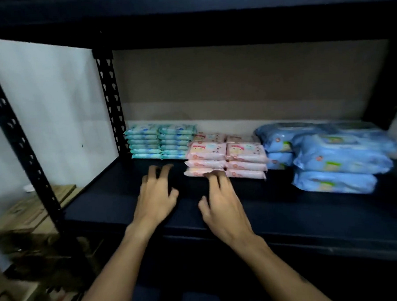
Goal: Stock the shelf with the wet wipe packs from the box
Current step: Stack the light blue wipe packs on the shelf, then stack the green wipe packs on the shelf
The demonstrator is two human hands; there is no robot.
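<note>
Left hand (pixel 157 198) and right hand (pixel 224 206) — fingers spread, holding nothing — hover by soft, pillowy pink packs (pixel 225 159).

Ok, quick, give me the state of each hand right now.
Left hand: open, holding nothing.
Right hand: open, at the front edge of the pink packs, gripping nothing; contact unclear.

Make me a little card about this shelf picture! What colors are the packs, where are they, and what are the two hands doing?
shelf: dark, packs toward its back
teal packs: two stacks, far left
pink packs: middle stacks, right of teal
blue packs: bigger, stacked on the right
left hand: open over bare shelf, holding nothing
right hand: holding nothing, fingers at the bottom pink pack; touch unclear
cardboard boxes: lower left, beyond the shelf post
</note>
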